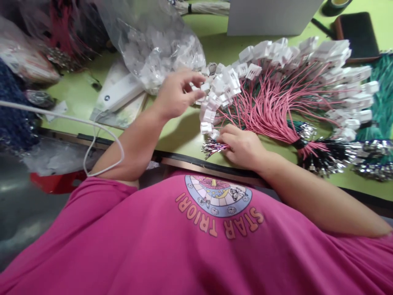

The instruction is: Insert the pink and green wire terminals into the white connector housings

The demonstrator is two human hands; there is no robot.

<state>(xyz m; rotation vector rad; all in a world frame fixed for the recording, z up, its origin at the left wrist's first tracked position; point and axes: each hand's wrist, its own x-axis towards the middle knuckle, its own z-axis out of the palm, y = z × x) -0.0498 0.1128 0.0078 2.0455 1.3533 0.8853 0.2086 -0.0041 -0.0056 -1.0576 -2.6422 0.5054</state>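
My left hand (175,93) is at the left edge of a pile of white plastic connector housings (219,88). Its thumb and fingers are curved and apart, with white housings between and just beyond the tips; I cannot tell whether it touches one. Closer to the table edge, my right hand (244,146) is closed around a small bundle of wires (215,147). Their metal-tipped ends stick out to the left of its fingers. Behind that hand spreads a large bunch of pink wires (267,106) with white connectors on their far ends.
A clear plastic bag (159,49) of white connectors lies behind my left hand. A white cable (55,112) crosses my left forearm. Green wires (380,102) lie at the far right, near a dark wallet-like object (357,35). A pale box (273,16) stands at the back.
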